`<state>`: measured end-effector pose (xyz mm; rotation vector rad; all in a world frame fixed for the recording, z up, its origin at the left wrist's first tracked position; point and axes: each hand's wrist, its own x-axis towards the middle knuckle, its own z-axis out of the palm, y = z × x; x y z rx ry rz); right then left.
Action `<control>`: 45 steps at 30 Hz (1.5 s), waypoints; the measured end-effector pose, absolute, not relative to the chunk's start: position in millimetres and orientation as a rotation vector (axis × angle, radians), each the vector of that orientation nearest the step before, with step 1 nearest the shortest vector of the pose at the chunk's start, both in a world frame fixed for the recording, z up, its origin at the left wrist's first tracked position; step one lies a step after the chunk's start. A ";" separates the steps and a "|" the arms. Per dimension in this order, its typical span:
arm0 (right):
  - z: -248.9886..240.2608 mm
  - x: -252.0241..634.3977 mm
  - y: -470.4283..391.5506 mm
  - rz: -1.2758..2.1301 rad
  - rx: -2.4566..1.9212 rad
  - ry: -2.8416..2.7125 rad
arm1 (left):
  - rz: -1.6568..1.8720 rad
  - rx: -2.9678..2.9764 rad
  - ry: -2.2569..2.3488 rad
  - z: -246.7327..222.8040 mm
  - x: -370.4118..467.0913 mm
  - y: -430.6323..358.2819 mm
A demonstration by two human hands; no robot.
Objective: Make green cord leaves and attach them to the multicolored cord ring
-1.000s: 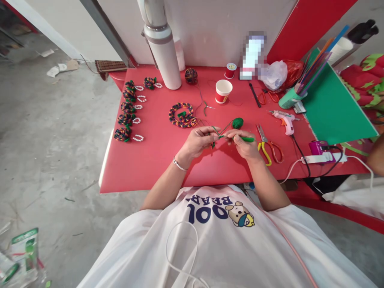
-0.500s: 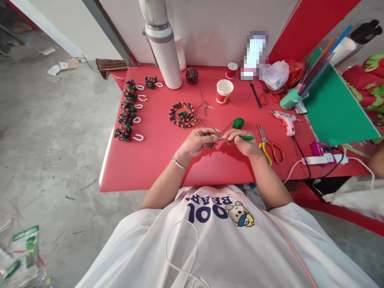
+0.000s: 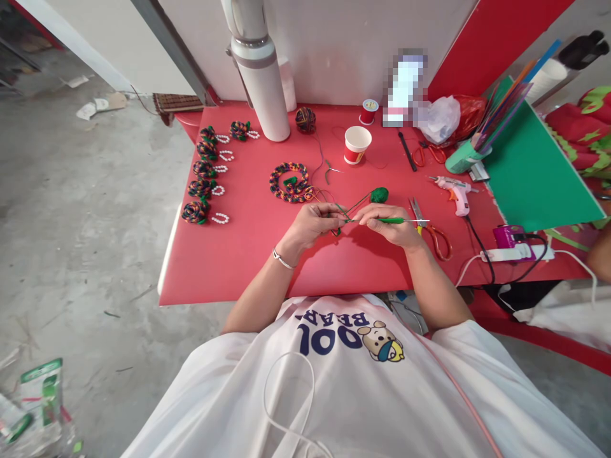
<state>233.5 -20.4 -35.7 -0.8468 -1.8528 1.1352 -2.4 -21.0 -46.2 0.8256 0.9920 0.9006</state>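
Between thumb and fingers, my left hand [image 3: 315,222] pinches a small piece of green crochet work [image 3: 338,231], partly hidden by the fingertips. My right hand [image 3: 392,227] grips a crochet hook [image 3: 392,221] with a green handle, its tip meeting the green yarn near the left fingertips. From the work the strand runs up to a small green yarn ball [image 3: 379,195] on the table just beyond my right hand. A multicoloured braided crochet piece [image 3: 289,182] lies curled beyond my left hand, with a threaded needle [image 3: 335,170] close by.
On the red table [image 3: 229,267] stand a white bottle [image 3: 262,89] and a paper cup [image 3: 357,145]. Several yarn rosettes with bead loops [image 3: 195,212] line the left edge. Pliers [image 3: 436,242], a glue gun [image 3: 457,194] and a power strip [image 3: 506,254] lie at right.
My right hand has shifted slightly right and turned the hook, so its metal rear end now shows past the hand. My left hand stays nearly in place.
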 end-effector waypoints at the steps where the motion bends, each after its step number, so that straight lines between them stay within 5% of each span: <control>1: -34.9 233.0 -21.2 1.113 -0.854 -1.866 | 0.910 0.845 1.010 -46.5 -2.2 -21.0; 35: -71.3 186.3 -57.3 0.141 -0.910 -1.769 | 1.157 0.619 0.877 -33.3 21.7 -34.8; 45: -46.8 208.9 -46.1 0.510 -0.724 -1.906 | 0.894 0.633 0.758 -25.6 -5.9 -25.8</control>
